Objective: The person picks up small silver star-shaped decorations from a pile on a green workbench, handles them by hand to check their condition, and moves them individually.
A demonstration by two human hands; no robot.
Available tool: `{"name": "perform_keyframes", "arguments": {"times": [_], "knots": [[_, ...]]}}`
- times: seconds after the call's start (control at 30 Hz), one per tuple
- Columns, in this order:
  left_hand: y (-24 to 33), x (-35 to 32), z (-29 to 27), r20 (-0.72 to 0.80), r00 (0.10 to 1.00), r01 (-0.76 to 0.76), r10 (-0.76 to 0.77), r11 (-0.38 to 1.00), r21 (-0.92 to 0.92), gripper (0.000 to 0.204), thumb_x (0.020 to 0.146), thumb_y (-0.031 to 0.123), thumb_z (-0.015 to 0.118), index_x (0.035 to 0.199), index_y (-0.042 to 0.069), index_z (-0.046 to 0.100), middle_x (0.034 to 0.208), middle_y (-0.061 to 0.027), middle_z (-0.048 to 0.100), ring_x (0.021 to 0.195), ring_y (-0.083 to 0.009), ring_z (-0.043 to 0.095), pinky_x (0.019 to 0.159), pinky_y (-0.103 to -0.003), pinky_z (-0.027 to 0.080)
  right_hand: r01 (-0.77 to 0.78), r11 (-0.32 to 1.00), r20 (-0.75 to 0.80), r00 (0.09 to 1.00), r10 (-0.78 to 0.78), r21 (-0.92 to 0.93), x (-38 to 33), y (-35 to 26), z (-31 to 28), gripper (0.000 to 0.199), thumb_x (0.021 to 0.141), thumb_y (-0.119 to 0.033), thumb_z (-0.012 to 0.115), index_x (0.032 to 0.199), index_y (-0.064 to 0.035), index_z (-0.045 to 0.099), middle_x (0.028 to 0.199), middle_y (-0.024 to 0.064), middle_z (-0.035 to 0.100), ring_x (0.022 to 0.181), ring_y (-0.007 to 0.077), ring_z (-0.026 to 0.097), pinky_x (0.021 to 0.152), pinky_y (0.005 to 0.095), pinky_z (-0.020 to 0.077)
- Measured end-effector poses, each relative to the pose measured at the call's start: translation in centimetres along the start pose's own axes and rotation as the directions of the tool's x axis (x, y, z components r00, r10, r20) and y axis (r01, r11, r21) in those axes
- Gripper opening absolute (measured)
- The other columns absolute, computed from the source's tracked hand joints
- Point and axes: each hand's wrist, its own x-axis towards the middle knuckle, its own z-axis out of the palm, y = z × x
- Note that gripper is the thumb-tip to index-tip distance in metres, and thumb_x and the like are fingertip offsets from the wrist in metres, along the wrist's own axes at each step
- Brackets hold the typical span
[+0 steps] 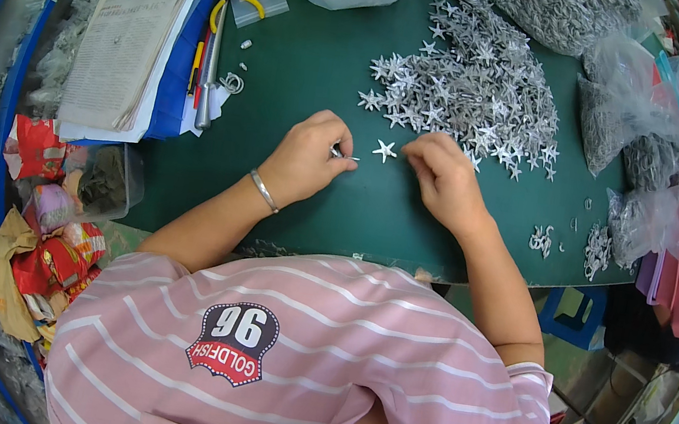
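My left hand (310,158), with a silver bangle (264,191) at its wrist, is closed in a pinch. A small shiny metal piece (337,152) shows between its thumb and fingers; its exact kind is too small to tell. One silver star-shaped charm (384,151) lies flat on the green table, between my two hands. Just right of that charm, my right hand (449,183) has its fingertips drawn together; whatever is in them, if anything, is hidden. Beyond my right hand spreads a big heap of similar star charms (485,89).
Clear plastic bags of metal parts (562,13) line the back and right. Small metal pieces (597,250) lie near the front right edge. Yellow-handled pliers (250,4) and a tapered metal rod (210,70) rest beside a blue folder with papers (134,32) on the left.
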Motion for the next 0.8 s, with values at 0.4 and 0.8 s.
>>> {"name": "perform_keyframes", "arguments": {"times": [0.4, 0.8], "knots": [[-0.8, 2.9, -2.4, 0.156, 0.911, 0.395, -0.383, 0.694, -0.602, 0.014, 0.082, 0.008, 0.065, 0.094, 0.005, 0.059, 0.065, 0.0034, 0.048, 0.054, -0.0054, 0.045, 0.046, -0.020, 0.034, -0.409, 0.004, 0.368, 0.826, 0.427, 0.913, 1.8, -0.7, -2.1, 0.004, 0.082, -0.006, 0.065, 0.079, -0.0055, 0.063, 0.078, 0.0058, 0.064, 0.066, 0.0099, 0.060, 0.040, 0.0202, 0.0309], [0.4, 1.4, -0.3, 0.193, 0.981, -0.052, 0.015, 0.981, 0.188, 0.020, 0.080, 0.011, 0.067, 0.099, 0.004, 0.064, 0.089, -0.0123, 0.064, 0.075, -0.0259, 0.063, 0.070, -0.035, 0.050, -0.020, 0.993, 0.253, 0.966, 0.048, -0.112, 0.2, -0.9, -1.1, 0.041, 0.072, 0.007, 0.054, 0.109, -0.0089, 0.063, 0.121, 0.0088, 0.059, 0.093, 0.0302, 0.064, 0.075, 0.0388, 0.0534]]}}
